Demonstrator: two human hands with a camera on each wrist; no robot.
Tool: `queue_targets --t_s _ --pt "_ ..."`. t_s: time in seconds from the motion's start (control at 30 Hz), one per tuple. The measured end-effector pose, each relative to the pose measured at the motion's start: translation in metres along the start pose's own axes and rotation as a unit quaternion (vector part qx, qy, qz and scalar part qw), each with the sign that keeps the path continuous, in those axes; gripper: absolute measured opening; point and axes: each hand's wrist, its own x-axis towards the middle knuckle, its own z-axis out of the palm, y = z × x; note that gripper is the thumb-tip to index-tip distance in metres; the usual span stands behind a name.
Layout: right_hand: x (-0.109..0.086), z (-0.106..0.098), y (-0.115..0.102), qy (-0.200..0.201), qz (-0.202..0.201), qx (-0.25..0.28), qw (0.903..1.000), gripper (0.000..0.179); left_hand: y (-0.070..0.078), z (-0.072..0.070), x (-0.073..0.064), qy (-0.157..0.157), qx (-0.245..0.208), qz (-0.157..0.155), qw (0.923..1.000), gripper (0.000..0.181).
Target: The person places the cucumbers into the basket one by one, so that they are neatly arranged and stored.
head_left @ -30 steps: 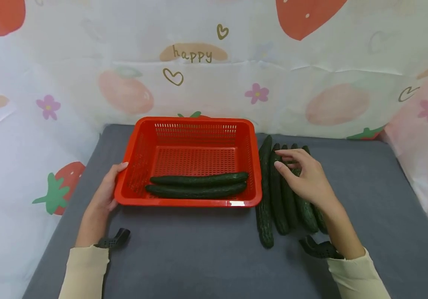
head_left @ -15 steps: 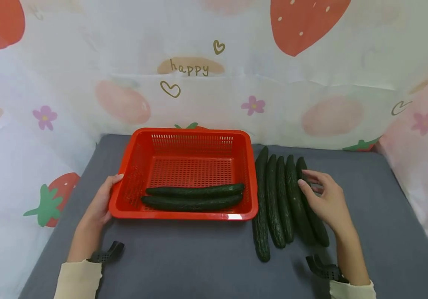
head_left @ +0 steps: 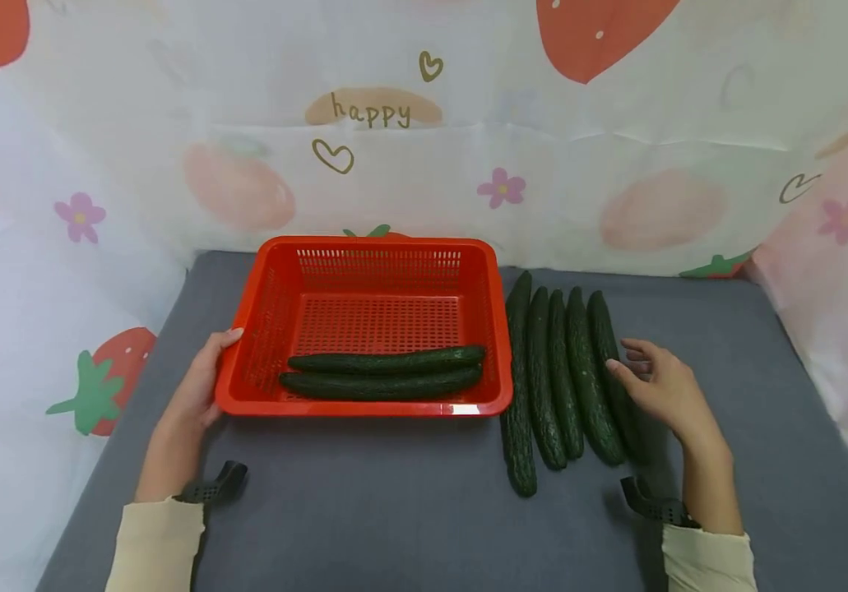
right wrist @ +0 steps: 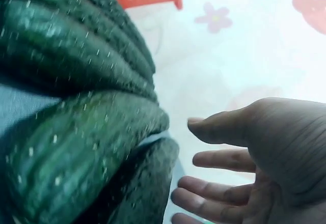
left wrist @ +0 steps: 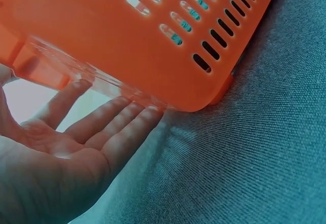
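Note:
A red plastic basket (head_left: 364,408) stands on the grey cloth, with two dark green cucumbers (head_left: 382,384) lying side by side across its near part. At the basket's left side my left hand (head_left: 201,378) holds the rim, thumb on top; the left wrist view has its fingertips against the rim's underside. Several more cucumbers (head_left: 520,386) lie in a lengthwise row just right of the basket. My right hand (head_left: 664,386), fingers loosely bent and holding nothing, is beside the rightmost cucumber (head_left: 604,345). In the right wrist view a gap separates thumb and fingers from the cucumber ends.
Grey cloth (head_left: 364,510) covers the table. Behind it and along both sides hangs a white curtain (head_left: 572,131) printed with strawberries, flowers and hearts. Each wrist wears a black camera mount (head_left: 656,506).
My right hand has moved right across the cucumber row, from above its middle to beyond the rightmost one. The left hand stays at the basket's rim. The head view shifts slightly.

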Motion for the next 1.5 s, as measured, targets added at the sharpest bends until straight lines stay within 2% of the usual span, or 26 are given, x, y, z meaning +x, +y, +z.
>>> queue_targets --t_s 0.17,0.37,0.63,0.87,1.07,1.2,1.37,1.5 --pt "0.005 -0.001 0.009 -0.041 0.018 -0.015 0.9989 0.070 0.001 0.000 0.002 -0.009 -0.017 0.004 0.9998 0.023" --pt "0.006 0.001 0.011 -0.072 0.047 -0.008 0.9963 0.073 0.004 0.000 0.002 -0.014 -0.025 0.012 0.9995 0.023" --pt "0.009 0.001 0.007 -0.074 0.056 -0.024 0.9954 0.072 0.002 0.000 0.005 -0.020 -0.029 0.017 0.9992 0.023" --pt "0.013 0.007 -0.002 -0.067 0.098 -0.032 0.9924 0.072 0.000 -0.001 0.001 -0.008 -0.025 0.009 0.9996 0.023" --pt "0.010 0.004 0.001 -0.074 0.117 -0.040 0.9895 0.073 0.001 0.002 0.004 -0.024 -0.014 0.022 0.9994 0.021" --pt "0.008 0.001 0.004 -0.074 0.117 -0.045 0.9893 0.073 0.003 0.004 0.005 -0.030 -0.023 0.022 0.9990 0.020" --pt "0.011 0.000 0.004 -0.071 0.098 -0.049 0.9914 0.072 0.004 0.004 0.002 -0.023 -0.025 0.020 0.9992 0.020" --pt "0.010 0.000 0.004 -0.080 0.090 -0.030 0.9923 0.073 0.003 0.002 0.000 -0.011 -0.022 0.012 0.9996 0.021"
